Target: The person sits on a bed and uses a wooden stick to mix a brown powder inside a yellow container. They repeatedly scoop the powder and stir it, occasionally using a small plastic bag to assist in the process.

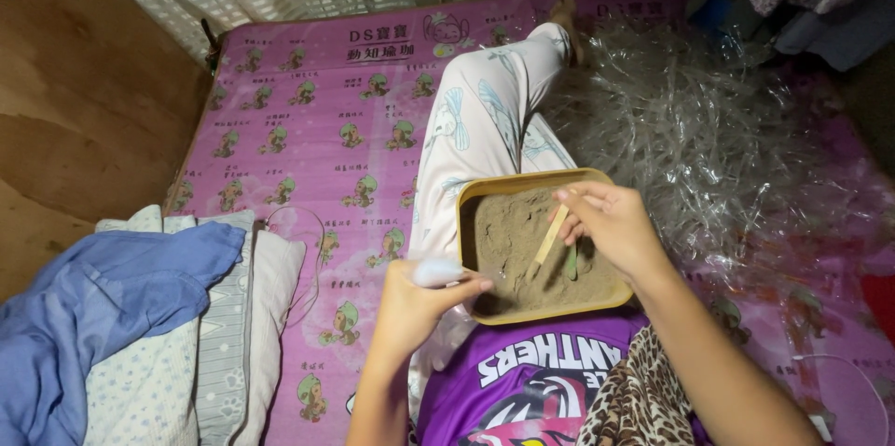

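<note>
With your right hand (611, 222) pinching the wooden stick (548, 241), rake the sand tray (494, 187) lightly while your left hand (415, 301) grips that white lump (436, 270).

Dim warm indoor light, corners falling dark, edges slightly bowed, focus mostly sharp.

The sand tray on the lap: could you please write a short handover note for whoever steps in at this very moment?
Left hand: closed on a small white object at the tray's near left corner.
Right hand: holds a thin wooden stick, tip down in the sand.
The tan tray rests on the lap, filled with brown sand; a small green piece lies in it by the stick.
Done: sand is furrowed and uneven.
Left: the green piece is still partly buried.
Clear plastic strips are heaped to the right on the pink mat.
</note>
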